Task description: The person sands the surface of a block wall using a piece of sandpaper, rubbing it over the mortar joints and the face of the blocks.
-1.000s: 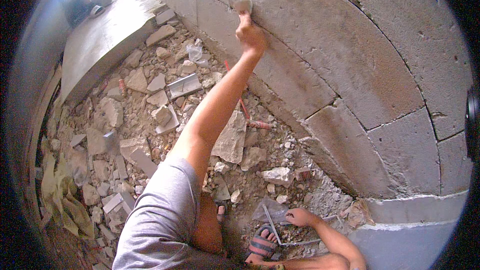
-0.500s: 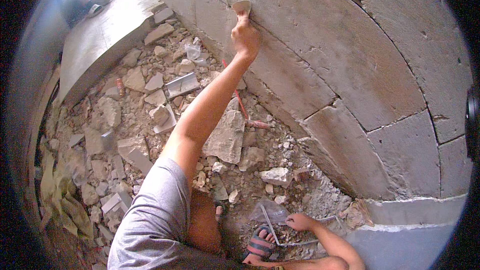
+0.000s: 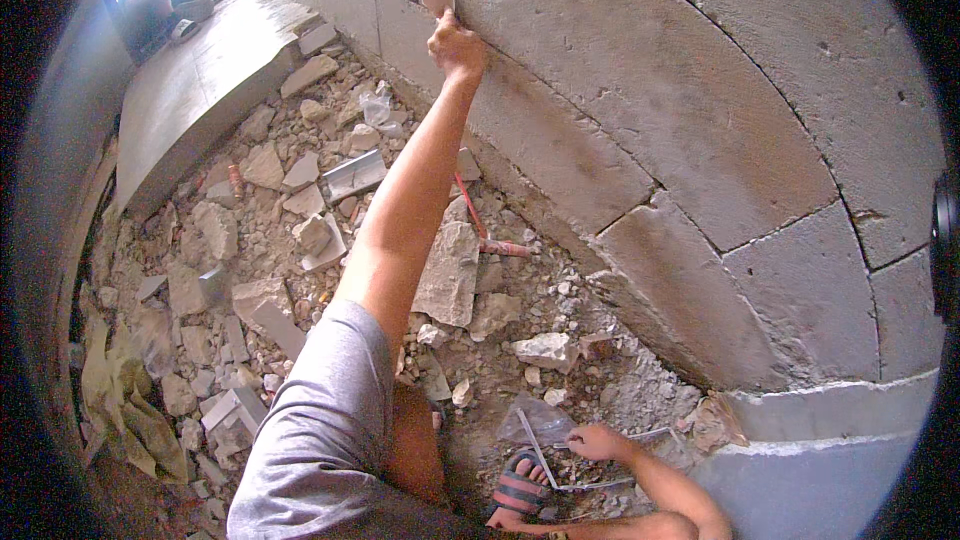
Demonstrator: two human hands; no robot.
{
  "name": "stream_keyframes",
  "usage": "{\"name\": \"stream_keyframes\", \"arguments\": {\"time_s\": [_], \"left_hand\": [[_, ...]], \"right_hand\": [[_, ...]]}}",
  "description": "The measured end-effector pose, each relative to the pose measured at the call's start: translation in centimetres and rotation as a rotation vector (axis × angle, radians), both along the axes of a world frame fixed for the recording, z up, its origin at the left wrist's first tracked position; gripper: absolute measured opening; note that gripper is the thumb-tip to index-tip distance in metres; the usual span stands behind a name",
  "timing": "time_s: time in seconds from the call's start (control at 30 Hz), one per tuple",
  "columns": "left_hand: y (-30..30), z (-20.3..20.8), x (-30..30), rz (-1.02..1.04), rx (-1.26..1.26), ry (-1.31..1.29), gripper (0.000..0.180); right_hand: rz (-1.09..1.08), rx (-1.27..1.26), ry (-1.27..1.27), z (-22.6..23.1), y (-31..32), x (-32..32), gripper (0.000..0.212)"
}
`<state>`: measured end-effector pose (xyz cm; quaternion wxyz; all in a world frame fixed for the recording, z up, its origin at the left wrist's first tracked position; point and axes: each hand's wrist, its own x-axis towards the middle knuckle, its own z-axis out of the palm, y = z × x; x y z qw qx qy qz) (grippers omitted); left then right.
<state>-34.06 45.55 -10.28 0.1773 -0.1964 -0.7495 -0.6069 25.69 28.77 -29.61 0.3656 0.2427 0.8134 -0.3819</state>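
Left hand clamped on a scraper at a grey block wall.
The scraper's thin, pale blade flares outward; the right hand is curled low, and I cannot tell whether it holds anything. Broken stone litters the wall's foot.

Sleeve: short, grey, wrinkled | Sandal: open-toed, dark straps | Forearms: bare
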Motion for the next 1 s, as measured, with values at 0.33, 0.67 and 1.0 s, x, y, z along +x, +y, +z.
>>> {"name": "stream_keyframes", "arguments": {"time_s": [0.33,0.67,1.0], "left_hand": [[1.5,-2.5,3.4,0.166,0.103,0.210,0.034],[0.1,-1.8,1.5,0.027,0.086,0.145,0.040],[-0.3,0.9,-2.2,-0.003,0.024,-0.030,0.038]], "right_hand": [[0.012,-0.026,-0.022,-0.3,-0.2,-0.3,0.035],[0.008,0.009,0.053,-1.8,-0.1,2.8,0.035],[-0.122,-0.054,0.115,0.4,0.4,0.0,0.030]]}}
